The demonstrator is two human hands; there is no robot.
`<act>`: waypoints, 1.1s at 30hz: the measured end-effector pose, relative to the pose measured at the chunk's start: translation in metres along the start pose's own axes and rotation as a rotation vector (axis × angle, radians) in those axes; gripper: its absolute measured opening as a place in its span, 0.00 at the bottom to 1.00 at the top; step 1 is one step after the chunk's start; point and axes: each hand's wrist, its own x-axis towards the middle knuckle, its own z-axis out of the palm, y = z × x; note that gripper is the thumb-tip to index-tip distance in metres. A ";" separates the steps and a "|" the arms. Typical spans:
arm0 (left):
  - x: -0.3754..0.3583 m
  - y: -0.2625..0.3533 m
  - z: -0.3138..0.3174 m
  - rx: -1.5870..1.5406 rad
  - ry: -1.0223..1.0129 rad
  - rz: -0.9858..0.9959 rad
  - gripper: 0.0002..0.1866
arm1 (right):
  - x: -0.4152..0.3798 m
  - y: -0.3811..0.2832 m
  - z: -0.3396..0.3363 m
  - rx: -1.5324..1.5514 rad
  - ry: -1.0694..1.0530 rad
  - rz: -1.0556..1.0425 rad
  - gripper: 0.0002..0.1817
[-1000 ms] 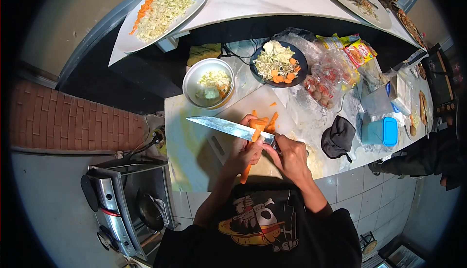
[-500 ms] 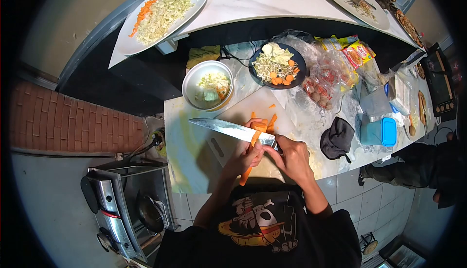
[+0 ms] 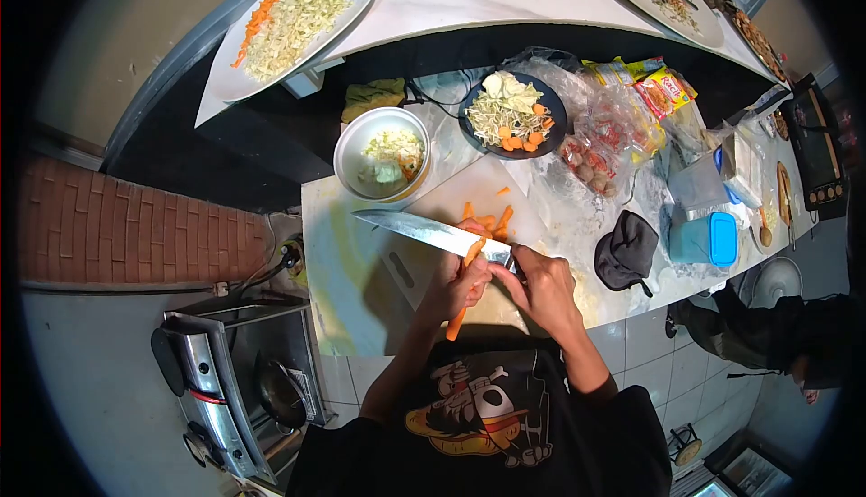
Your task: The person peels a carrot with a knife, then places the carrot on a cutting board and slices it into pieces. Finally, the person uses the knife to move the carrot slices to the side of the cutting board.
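A long carrot [image 3: 457, 323] is gripped in my left hand [image 3: 454, 291], its lower end sticking out toward my shirt. My right hand [image 3: 541, 287] is wrapped round the handle of a large knife [image 3: 418, 230]. The blade points left and lies across the carrot's upper part. Behind the blade, orange carrot pieces [image 3: 503, 223] rest on the white cutting board [image 3: 451, 192]. A white bowl [image 3: 345, 156] with chopped vegetables stands behind the board on the left. Beside it is a black plate [image 3: 558, 118] with sprouts, cabbage and carrot slices.
Plastic bags [image 3: 613, 127], a black cap [image 3: 626, 252] and a blue-lidded container [image 3: 704, 240] stand right of the board. Oval platters of food [image 3: 359, 1] sit on the raised counter. A stove [image 3: 203, 389] is at lower left; a person [image 3: 749, 326] stands at far right.
The upper carrot part has come down behind the blade, and the loose pieces lie slightly differently. Both hands keep their hold. The view has shifted slightly, and the person at right has moved.
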 end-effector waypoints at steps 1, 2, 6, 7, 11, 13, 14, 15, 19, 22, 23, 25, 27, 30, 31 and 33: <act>-0.001 0.000 0.000 -0.028 0.004 -0.049 0.25 | 0.000 0.002 0.001 0.022 0.017 0.008 0.17; -0.002 -0.001 0.000 -0.055 0.008 -0.098 0.24 | 0.000 0.003 0.003 0.045 0.033 0.016 0.17; 0.000 -0.003 0.004 -0.030 0.059 -0.080 0.26 | 0.000 0.007 0.008 0.098 0.043 0.051 0.17; 0.001 -0.001 0.004 -0.037 0.039 -0.067 0.28 | 0.000 0.007 0.009 0.140 0.052 0.098 0.17; 0.002 0.006 0.000 0.064 -0.035 0.016 0.32 | -0.002 0.012 0.007 0.147 0.004 0.109 0.17; 0.001 0.005 -0.003 0.116 -0.065 0.046 0.34 | -0.005 0.011 0.006 0.110 -0.038 0.095 0.17; 0.001 0.001 -0.007 0.054 -0.060 0.019 0.36 | -0.007 0.010 0.005 0.074 -0.080 0.078 0.18; 0.001 0.000 -0.008 -0.006 -0.054 -0.009 0.40 | -0.008 0.010 0.005 0.075 -0.079 0.079 0.18; 0.000 0.002 -0.009 -0.016 -0.081 -0.024 0.39 | -0.009 0.010 0.006 0.014 -0.074 0.045 0.20; 0.002 0.005 -0.008 -0.034 -0.081 -0.054 0.38 | -0.008 0.007 0.005 0.002 -0.047 0.028 0.20; 0.002 0.005 -0.007 0.000 -0.066 -0.037 0.38 | -0.007 0.006 0.005 -0.001 -0.034 0.020 0.20; 0.002 0.004 -0.008 0.035 -0.049 -0.020 0.37 | -0.007 0.007 0.006 -0.008 -0.023 0.012 0.20; 0.001 0.001 -0.012 -0.045 -0.093 -0.009 0.34 | -0.007 0.006 0.007 -0.015 -0.012 0.001 0.20; 0.001 0.003 -0.012 -0.072 -0.102 -0.010 0.35 | -0.007 0.005 0.007 -0.009 -0.033 0.035 0.20; 0.001 0.003 -0.012 -0.072 -0.102 -0.009 0.35 | -0.007 0.006 0.007 -0.019 -0.022 0.016 0.20; 0.001 0.002 -0.011 -0.086 -0.116 0.017 0.35 | -0.007 0.006 0.007 -0.030 -0.010 -0.002 0.20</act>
